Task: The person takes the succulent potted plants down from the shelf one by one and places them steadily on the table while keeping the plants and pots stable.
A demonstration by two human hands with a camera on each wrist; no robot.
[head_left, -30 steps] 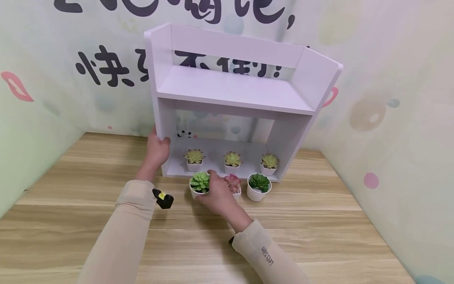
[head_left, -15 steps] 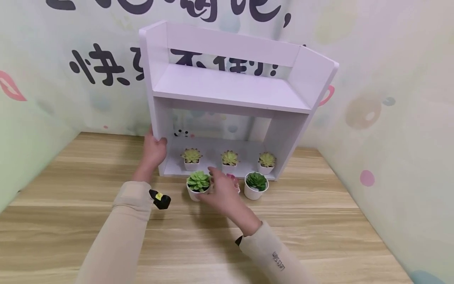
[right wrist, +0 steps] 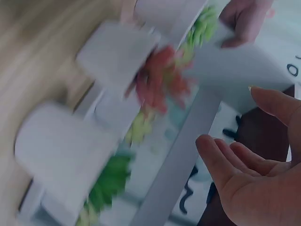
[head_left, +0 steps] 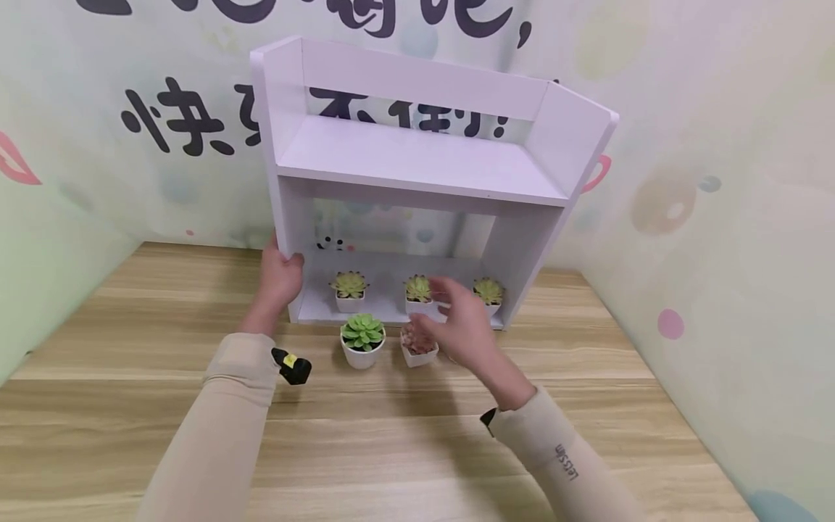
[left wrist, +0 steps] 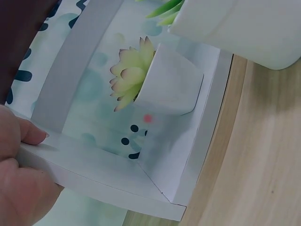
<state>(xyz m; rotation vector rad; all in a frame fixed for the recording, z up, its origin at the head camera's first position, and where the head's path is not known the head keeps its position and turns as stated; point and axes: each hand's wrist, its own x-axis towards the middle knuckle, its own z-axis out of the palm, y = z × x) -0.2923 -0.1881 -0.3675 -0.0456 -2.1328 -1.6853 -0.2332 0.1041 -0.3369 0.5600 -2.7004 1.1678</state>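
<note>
My left hand (head_left: 280,279) grips the left side panel of a white desktop shelf (head_left: 420,156), thumb on the inner face in the left wrist view. My right hand (head_left: 464,322), fingers spread and holding nothing, is over the front row of potted succulents. That row has a light green succulent (head_left: 362,341) in a round white pot, a reddish succulent (head_left: 419,348) in a squarish pot, and a dark green succulent (right wrist: 113,179), which the right hand hides in the head view. On the lower board stand three yellow-green succulents, at left (head_left: 350,290), middle (head_left: 417,288) and right (head_left: 488,291).
The shelf stands on a wood-grain table (head_left: 365,449) against a printed wall (head_left: 704,130). Its upper board and back rail rise above the plants. A black wrist strap piece (head_left: 293,367) sits at the left cuff.
My right hand has left the light green succulent and moved right, past the reddish one, toward the dark green one. My left hand keeps its grip on the panel. The head view has shifted slightly.
</note>
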